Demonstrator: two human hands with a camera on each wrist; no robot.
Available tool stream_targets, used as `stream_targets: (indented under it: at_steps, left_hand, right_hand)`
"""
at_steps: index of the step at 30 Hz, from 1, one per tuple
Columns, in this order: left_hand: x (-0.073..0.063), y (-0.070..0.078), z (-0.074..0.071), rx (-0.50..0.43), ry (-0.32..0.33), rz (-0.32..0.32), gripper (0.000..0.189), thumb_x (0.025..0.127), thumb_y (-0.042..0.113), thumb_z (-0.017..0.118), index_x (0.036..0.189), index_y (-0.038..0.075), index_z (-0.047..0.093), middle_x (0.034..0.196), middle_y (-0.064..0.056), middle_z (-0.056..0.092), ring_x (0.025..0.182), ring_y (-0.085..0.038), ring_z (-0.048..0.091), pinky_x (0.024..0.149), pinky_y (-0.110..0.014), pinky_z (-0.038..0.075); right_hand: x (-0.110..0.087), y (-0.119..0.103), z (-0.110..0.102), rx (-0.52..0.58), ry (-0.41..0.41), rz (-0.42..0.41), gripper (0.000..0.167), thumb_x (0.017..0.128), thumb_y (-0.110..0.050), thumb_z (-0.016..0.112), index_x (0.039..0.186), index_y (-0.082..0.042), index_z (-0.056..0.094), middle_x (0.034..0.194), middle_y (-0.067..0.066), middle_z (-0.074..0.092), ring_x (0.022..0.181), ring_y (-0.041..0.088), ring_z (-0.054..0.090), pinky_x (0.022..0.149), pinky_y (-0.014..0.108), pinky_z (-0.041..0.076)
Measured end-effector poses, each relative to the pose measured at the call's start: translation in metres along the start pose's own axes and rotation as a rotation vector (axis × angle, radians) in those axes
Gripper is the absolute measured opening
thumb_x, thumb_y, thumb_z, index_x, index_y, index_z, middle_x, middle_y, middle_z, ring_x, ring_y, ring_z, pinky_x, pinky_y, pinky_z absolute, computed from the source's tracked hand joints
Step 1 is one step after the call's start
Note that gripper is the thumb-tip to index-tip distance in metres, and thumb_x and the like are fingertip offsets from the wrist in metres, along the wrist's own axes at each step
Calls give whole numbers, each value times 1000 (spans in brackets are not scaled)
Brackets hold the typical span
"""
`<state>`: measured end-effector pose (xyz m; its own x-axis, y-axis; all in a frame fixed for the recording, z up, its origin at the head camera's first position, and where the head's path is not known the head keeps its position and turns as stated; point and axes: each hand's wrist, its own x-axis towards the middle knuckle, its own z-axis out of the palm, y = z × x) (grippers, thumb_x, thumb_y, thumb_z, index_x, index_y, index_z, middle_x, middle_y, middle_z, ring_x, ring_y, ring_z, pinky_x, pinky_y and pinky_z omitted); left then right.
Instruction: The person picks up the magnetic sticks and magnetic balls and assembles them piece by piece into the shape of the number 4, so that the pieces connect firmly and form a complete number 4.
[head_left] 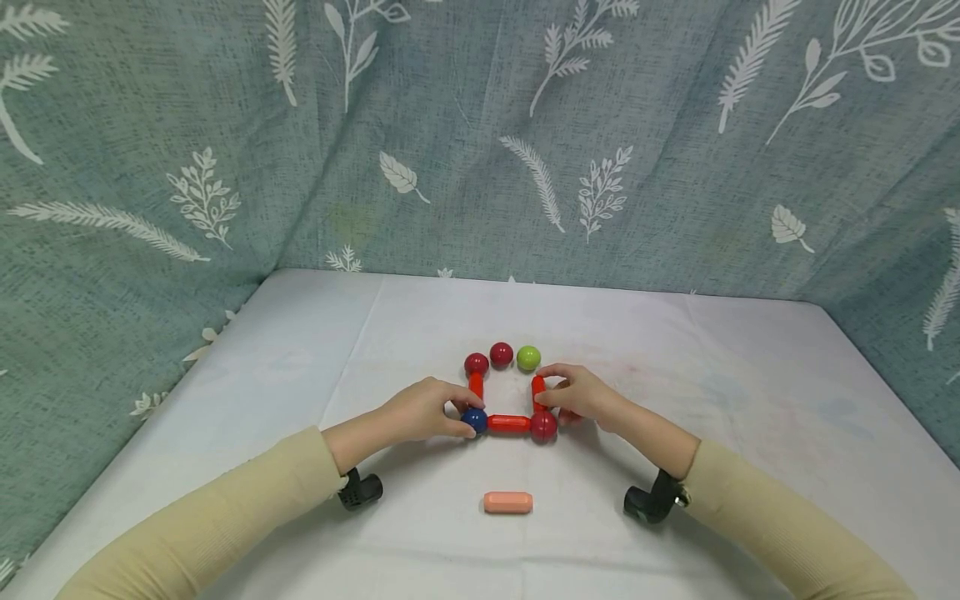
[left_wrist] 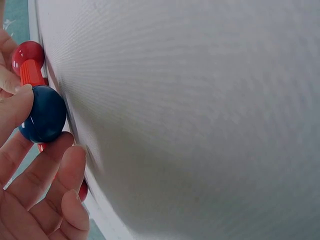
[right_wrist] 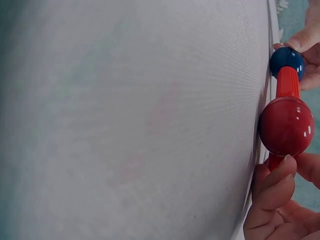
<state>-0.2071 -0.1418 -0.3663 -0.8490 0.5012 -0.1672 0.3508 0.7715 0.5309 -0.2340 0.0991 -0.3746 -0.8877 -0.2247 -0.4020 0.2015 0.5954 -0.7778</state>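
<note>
Blue ball (head_left: 474, 421) pinched in L hand (head_left: 429, 408), R hand (head_left: 587, 393) gripping R-side red rod (head_left: 537, 387).

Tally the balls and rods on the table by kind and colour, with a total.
Red balls: 3
Blue ball: 1
Green ball: 1
Red rods: 3
Pale orange rod: 1
Total: 9

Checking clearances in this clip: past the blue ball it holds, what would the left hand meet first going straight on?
Probably the red stick between the blue ball and a red ball, though the exact heading of the left hand is hard to judge.
</note>
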Motion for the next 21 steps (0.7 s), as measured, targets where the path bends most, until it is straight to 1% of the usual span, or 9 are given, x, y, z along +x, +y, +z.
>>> stream_targets:
  at_steps: [4,13,16,19,21]
  left_hand:
    - [0,-1,1,-2,2,-7,34,74,21,76,106,19,67,83,6,64,69,-11,51,60,-25,40]
    - [-1,0,1,-11,-6,-12,33,74,21,76,106,19,67,83,6,63,66,-10,51,59,-25,41]
    - [-1,0,1,-11,-3,-2,33,74,21,76,106,19,67,83,5,63,66,-10,51,60,-25,41]
    - [-1,0,1,-12,0,9,33,74,21,76,106,18,67,83,5,64,65,-9,52,60,-24,41]
    - [-1,0,1,-11,0,12,33,74,21,76,106,18,67,83,5,64,66,-9,52,61,-24,41]
  right_hand:
    - [0,1,0,0,-7,3,48,84,-18,64,130,-12,48,96,10,55,52,13,49,50,20,40]
    - [0,2,-3,-3,-16,0,49,84,-18,63,130,-11,47,95,9,56,53,13,49,51,21,40]
    - [1,1,-9,-18,-4,-17,47,85,-18,62,129,-10,47,92,9,57,54,14,50,51,22,42]
    - [4,-1,-16,-43,30,-47,45,86,-19,61,128,-8,48,90,10,57,55,15,50,52,23,43]
    - [8,-4,-21,-63,53,-72,44,87,-19,60,128,-7,48,91,10,57,56,16,50,52,24,43]
